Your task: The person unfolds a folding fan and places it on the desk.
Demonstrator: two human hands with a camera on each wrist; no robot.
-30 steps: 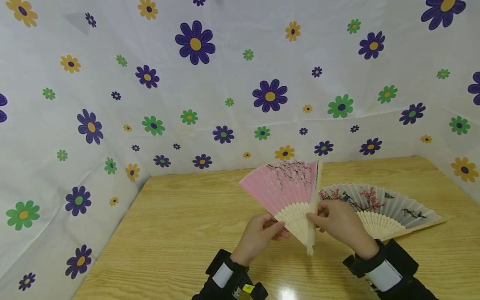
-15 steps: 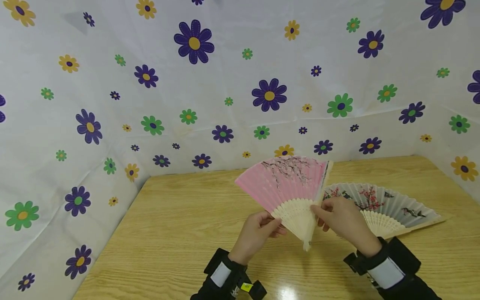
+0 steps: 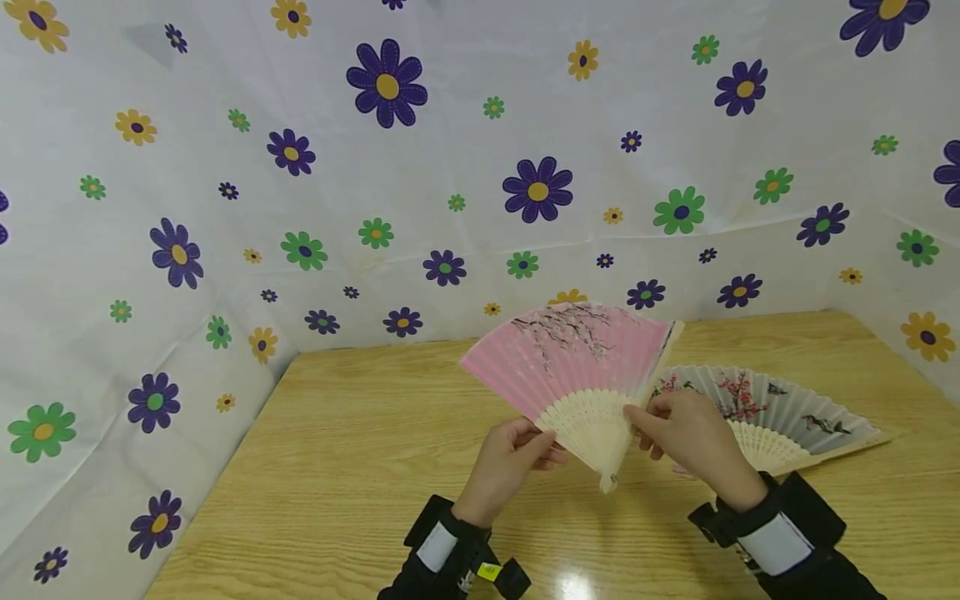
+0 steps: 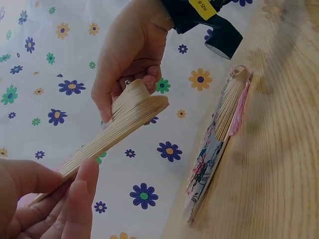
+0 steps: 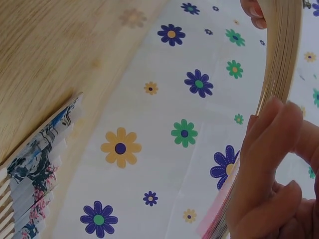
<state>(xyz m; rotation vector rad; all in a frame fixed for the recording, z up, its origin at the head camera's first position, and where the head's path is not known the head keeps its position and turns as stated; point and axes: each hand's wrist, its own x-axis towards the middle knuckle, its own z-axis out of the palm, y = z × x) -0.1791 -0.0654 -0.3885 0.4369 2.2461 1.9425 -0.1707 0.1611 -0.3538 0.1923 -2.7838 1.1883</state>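
Observation:
A pink folding fan [image 3: 577, 350] with dark blossom branches and pale slatted ribs is held up above the table, partly spread. My left hand [image 3: 506, 467] pinches its left outer rib between thumb and fingers. On the opposite side, my right hand [image 3: 693, 437] pinches the right edge just above the pivot. The left wrist view shows the stacked ribs [image 4: 114, 127] edge-on between both hands. Behind the right hand a white folding fan [image 3: 772, 408] with red blossoms and birds lies spread on the table, its lower left part hidden by that hand.
The wooden table [image 3: 360, 467] runs back to a white cloth [image 3: 450, 150] printed with purple, yellow and green flowers, which also hangs at both sides. A pink tassel [image 4: 240, 112] hangs at the white fan's pivot end.
The pink fan has spread wider, its right edge swinging outward to the right. Its pivot has shifted slightly up and left. The right hand moved a little right; the white fan stayed put.

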